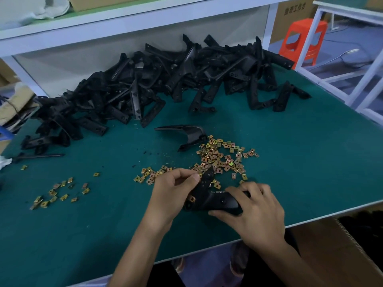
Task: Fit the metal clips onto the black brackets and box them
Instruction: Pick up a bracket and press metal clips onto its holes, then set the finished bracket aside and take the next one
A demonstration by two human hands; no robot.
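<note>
- Left hand point(172, 193): we see its fingers point(187, 175) pinching the upper arm of one black bracket point(215, 198), held low over the counter point(300, 152).
- Right hand point(255, 212): fingers curled round that bracket's other arm.
- One clip point(192, 198) sits on its corner.
- Cardboard box point(339, 255): contents unclear.
- Loose clips point(219, 156), a lone bracket point(186, 135) and a heap of brackets point(165, 79) lie behind; we cannot count the clips or the heap.

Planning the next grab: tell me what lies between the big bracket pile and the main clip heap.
In the head view, one loose black bracket lies between the bracket pile and the clip heap.
</note>
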